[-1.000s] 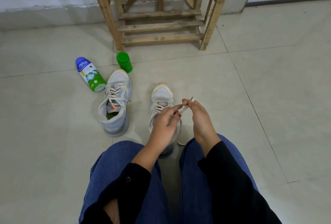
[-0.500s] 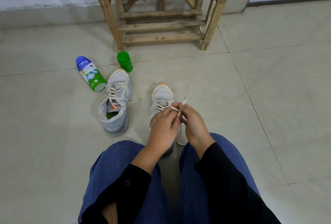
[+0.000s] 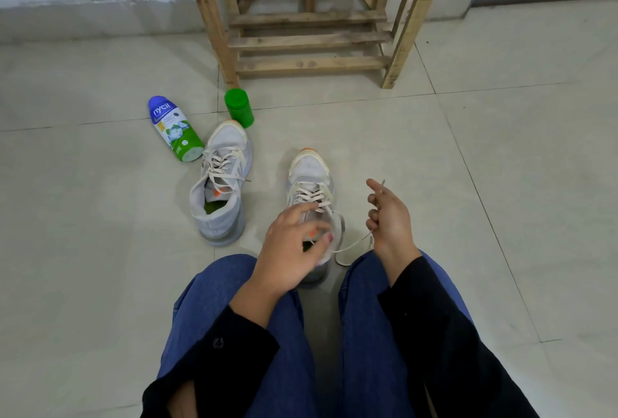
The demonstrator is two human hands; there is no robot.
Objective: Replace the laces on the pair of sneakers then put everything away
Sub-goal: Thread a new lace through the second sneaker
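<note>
From the head camera, the right hand [image 3: 389, 213] pinches a flat cream lace [image 3: 354, 244], its tip poking above the fingers. The left hand [image 3: 290, 243], fingers spread and holding nothing, blurs over the near mesh sneaker [image 3: 309, 172] on the tiled floor [image 3: 501, 183], hiding its heel. The other sneaker [image 3: 222, 183] stands beside it.

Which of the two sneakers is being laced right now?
The right sneaker, between the knees: both hands are at it, the right hand holding its lace. The left sneaker sits untouched.

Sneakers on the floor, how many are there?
2. One sneaker stands left beside the bottle; the other sneaker sits under the left hand.
</note>
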